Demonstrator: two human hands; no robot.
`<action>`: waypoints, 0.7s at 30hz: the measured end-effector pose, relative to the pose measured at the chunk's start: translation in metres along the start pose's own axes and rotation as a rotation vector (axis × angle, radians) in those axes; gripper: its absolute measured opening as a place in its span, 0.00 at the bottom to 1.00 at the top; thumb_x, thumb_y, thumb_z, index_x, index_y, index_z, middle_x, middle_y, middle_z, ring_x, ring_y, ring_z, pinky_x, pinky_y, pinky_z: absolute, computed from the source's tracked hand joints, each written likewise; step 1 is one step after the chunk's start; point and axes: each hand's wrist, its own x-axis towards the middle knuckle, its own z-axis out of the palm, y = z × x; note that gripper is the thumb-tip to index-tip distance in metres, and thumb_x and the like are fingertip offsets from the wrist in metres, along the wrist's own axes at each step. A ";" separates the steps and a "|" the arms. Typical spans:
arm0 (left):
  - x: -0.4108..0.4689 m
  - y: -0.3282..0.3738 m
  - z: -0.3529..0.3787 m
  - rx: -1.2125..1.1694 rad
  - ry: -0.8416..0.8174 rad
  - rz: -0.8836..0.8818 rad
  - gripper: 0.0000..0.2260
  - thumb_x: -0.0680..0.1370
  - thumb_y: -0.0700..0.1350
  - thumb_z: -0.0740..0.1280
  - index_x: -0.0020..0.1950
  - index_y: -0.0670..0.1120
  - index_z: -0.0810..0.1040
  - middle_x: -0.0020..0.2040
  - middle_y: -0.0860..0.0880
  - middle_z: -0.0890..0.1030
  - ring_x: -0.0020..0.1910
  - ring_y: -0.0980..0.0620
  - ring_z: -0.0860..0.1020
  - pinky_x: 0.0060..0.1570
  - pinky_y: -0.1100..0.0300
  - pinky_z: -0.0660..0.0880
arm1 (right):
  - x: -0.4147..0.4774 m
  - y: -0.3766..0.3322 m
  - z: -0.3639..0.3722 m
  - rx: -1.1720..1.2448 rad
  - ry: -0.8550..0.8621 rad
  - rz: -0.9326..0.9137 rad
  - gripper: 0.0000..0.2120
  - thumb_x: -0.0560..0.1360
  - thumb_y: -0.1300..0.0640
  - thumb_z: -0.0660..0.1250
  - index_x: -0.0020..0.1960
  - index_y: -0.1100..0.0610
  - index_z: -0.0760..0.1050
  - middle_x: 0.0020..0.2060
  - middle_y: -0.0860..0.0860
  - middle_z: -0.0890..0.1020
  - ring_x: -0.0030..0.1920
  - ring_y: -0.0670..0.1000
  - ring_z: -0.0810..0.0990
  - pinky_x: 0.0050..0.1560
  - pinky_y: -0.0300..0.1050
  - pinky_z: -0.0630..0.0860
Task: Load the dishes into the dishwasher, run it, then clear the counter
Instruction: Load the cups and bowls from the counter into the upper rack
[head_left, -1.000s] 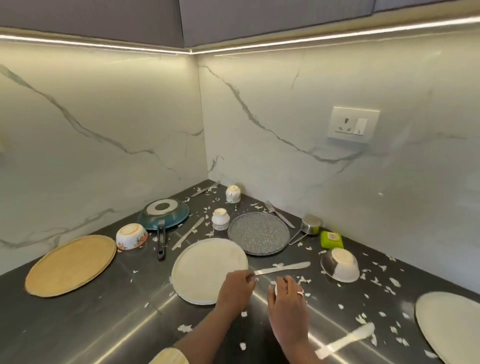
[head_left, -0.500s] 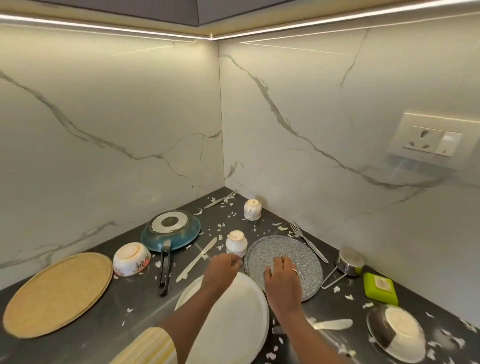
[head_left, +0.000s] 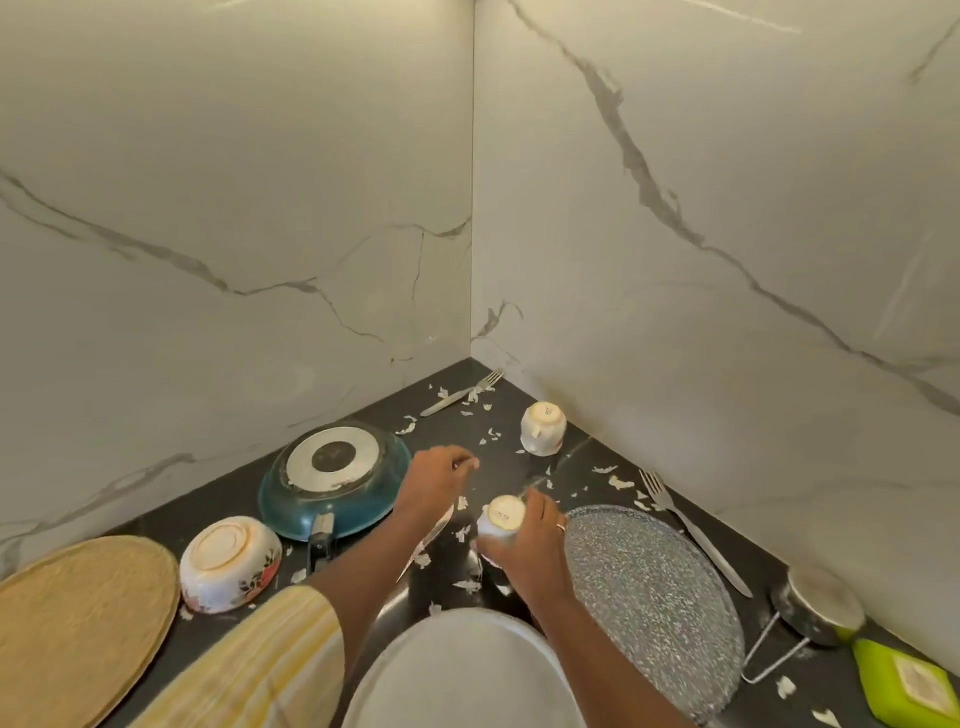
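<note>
From the head camera, the right hand wraps its fingers around a small white cup that stands upside down on the dark counter, just left of the speckled grey plate, while the left hand hovers with curled, empty fingers beside the overturned teal frying pan, above a knife lying under its wrist. Around them sit an upturned floral bowl, a woven mat, a white plate nearest the camera, a second inverted cup by the corner, two forks, a small steel pan, a green sponge and scattered white scraps.
</note>
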 end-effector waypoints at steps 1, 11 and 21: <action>0.013 0.003 0.002 0.001 -0.016 0.006 0.10 0.76 0.49 0.66 0.53 0.46 0.82 0.48 0.49 0.84 0.43 0.55 0.78 0.46 0.61 0.73 | 0.004 0.000 0.002 0.050 -0.028 0.020 0.44 0.63 0.43 0.75 0.71 0.55 0.58 0.66 0.53 0.66 0.65 0.53 0.65 0.63 0.46 0.66; 0.098 0.045 0.045 0.109 -0.307 0.066 0.45 0.67 0.55 0.75 0.75 0.42 0.55 0.75 0.42 0.59 0.74 0.44 0.58 0.71 0.50 0.57 | 0.011 0.004 0.002 0.138 -0.074 0.002 0.37 0.62 0.42 0.75 0.65 0.49 0.63 0.58 0.45 0.70 0.52 0.45 0.70 0.48 0.37 0.69; 0.128 0.052 0.079 0.119 -0.339 0.131 0.40 0.63 0.53 0.78 0.69 0.44 0.65 0.66 0.43 0.71 0.64 0.44 0.70 0.57 0.54 0.69 | 0.011 0.008 0.003 0.078 -0.081 -0.060 0.35 0.62 0.43 0.74 0.64 0.47 0.62 0.55 0.46 0.71 0.51 0.48 0.72 0.45 0.38 0.67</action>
